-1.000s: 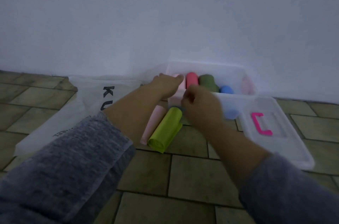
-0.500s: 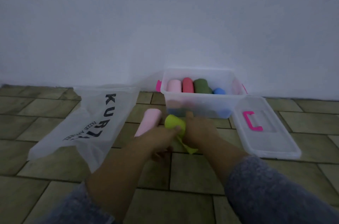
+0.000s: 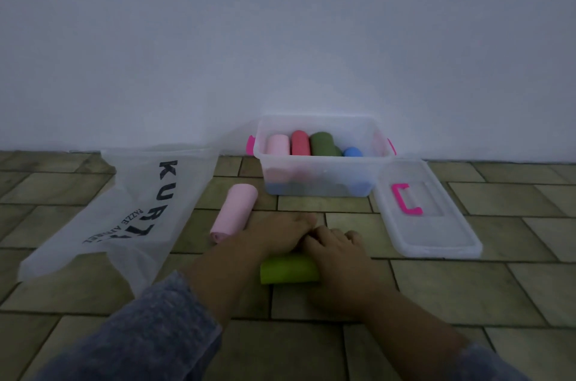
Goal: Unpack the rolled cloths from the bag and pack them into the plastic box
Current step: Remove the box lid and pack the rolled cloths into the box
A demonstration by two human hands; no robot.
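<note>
Green roll lies on the floor crosswise, long axis left to right, under both hands: left hand and right hand press flat on it, fingers extended, not clenched. The box sits straight ahead, beyond them.

Dim, bluish, underexposed frame. Wall brightest at centre just above the far floor, darkening toward the corners. Soft shadows only, no glare. Near sleeves blurry; tile lines bend at left and right edges from wide-angle distortion.
</note>
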